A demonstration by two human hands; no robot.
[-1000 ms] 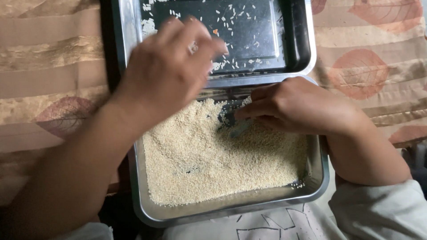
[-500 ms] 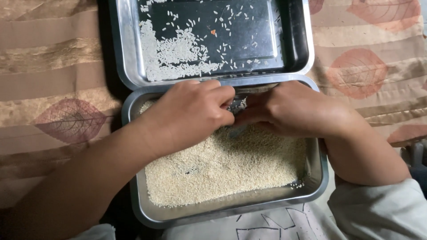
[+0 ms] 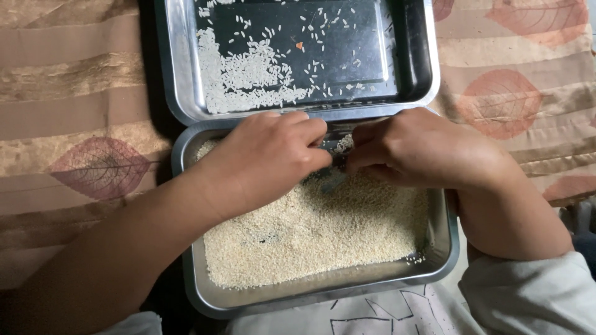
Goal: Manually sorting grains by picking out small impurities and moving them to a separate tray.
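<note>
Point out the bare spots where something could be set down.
Bare: the far tray's dark right half, beside its scattered rice. Crowded: the near tray, covered in fine grain, with the left hand and right hand at its far edge.

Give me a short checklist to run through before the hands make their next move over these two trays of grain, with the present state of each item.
1. Both hands over the near tray: ok, left hand and right hand meet at its far edge.
2. Grain pinched in the fingertips: cannot tell, the fingers curl and hide it.
3. Near tray's pale grain inside the rim: ok, none seen on the cloth.
4. Far tray has bare room: ok, its white rice lies mostly on the left.
5. Trays side by side: ok, rims meet.
6. Leaf-patterned cloth flat under the trays: ok.
</note>
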